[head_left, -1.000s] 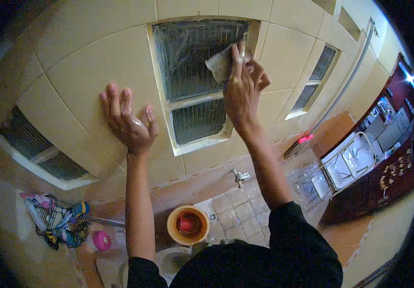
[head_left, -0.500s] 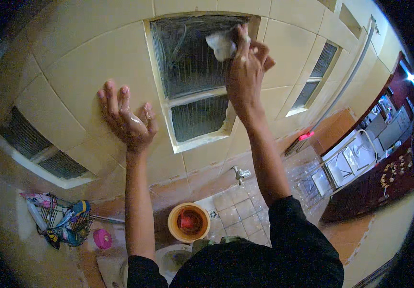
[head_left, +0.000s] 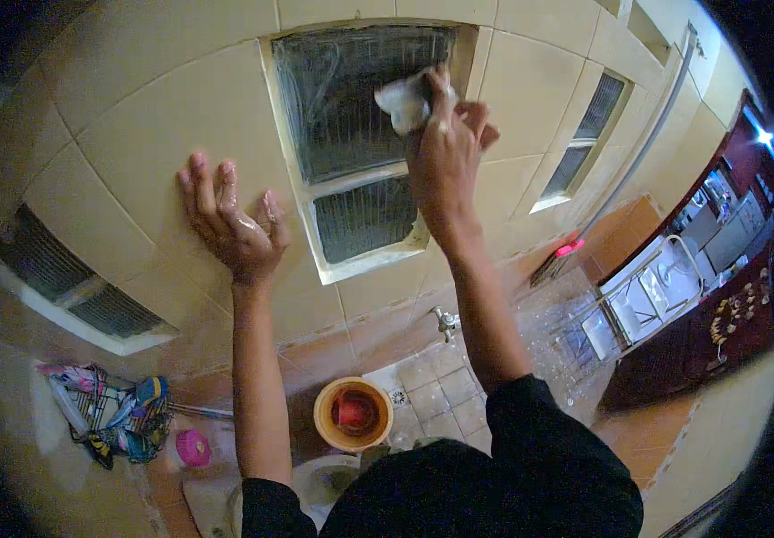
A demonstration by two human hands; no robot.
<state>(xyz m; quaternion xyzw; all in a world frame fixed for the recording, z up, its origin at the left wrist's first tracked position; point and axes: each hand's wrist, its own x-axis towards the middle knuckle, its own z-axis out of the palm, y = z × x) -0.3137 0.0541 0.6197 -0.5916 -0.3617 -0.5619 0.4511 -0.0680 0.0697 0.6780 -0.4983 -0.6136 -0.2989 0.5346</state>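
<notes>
My right hand [head_left: 445, 157] pinches a soft white wad [head_left: 405, 103], a cloth or sponge whose kind I cannot tell, against the upper pane of a small window [head_left: 351, 108]. Whitish smears streak the dark ribbed glass. The lower pane [head_left: 367, 215] sits below a pale crossbar, left of my right wrist. Fingers spread and glistening wet, my left hand [head_left: 236, 229] lies on the cream tiled wall [head_left: 163, 117] to the left of the window frame and holds nothing.
Below stands an orange bucket [head_left: 322, 414] with a red dipper [head_left: 351, 412]. A metal tap [head_left: 445, 323] juts from the wall. At lower left hangs a wire rack [head_left: 109, 412] of bottles and packets. A pink-headed broom [head_left: 570, 248] leans right, near a white folding chair [head_left: 629, 314].
My right hand has slid slightly down and left over the upper pane with the white wad. My left hand stays on the wall; the view has shifted a little.
</notes>
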